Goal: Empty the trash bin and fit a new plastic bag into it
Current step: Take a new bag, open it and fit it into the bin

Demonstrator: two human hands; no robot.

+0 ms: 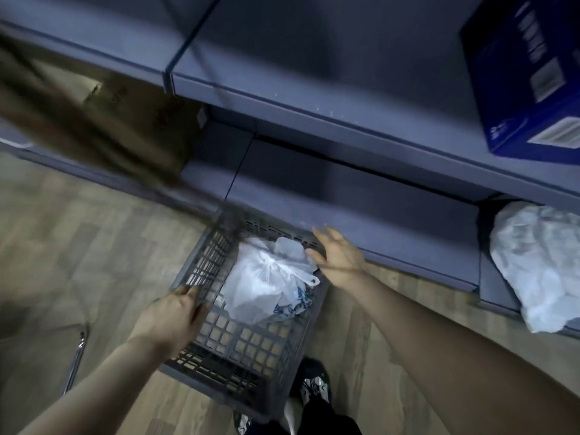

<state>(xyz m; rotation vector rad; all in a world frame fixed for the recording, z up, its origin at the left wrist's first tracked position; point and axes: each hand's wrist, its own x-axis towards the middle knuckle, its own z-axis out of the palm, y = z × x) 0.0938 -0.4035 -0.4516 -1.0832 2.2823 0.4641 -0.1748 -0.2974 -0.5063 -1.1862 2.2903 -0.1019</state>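
Nearest, the left hand (171, 312) curls over the near-left rim of the bin (241, 350), a grey lattice crate standing on the wood floor (94, 246) just ahead of the person's shoes (314, 387). With only that one corner gripped, a pull would probably swing or tip the crate rather than lift it level.

Inside lies a knotted white bag (266, 284) with a second, blue-printed bag (295, 301) tucked against it. Neither lines the crate, so if it tilts they may slide to one side, or small scraps may drop through the open lattice.

Beyond them the right hand (337, 255) hovers at the far-right rim, fingers spread, holding nothing; blur hides whether it touches. A hasty grab there could miss the rim and knock the crate against the shelf (345, 196) just behind.

Farther right, a crumpled white bag (539, 265) sits in the lower shelf.
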